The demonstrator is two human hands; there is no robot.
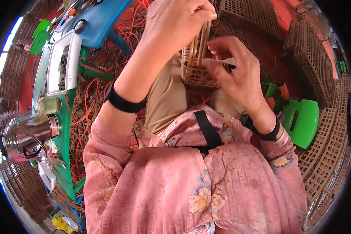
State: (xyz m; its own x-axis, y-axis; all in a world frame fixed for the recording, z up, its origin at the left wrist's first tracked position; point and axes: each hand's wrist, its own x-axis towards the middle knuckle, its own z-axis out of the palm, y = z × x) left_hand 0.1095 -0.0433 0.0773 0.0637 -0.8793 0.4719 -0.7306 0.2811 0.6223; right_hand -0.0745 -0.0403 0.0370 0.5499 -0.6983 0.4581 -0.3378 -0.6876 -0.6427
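A small woven basket stands between my knees, with a tall handle of brown strips rising from it. My left hand is closed over the upper end of the handle, partly cut off by the top edge of the view. Its fingertips are pressed together, and what they pinch is hidden. To the right of the handle is my right hand, its thumb and fingers curved and apart. I see nothing held in it; it partly covers the basket's right side.
On my left, a green table bears a white tray, a glass jar and a metal flask. A blue stool stands beyond. Stacked woven baskets and a green stool are on my right. Scraps and orange cord litter the floor.
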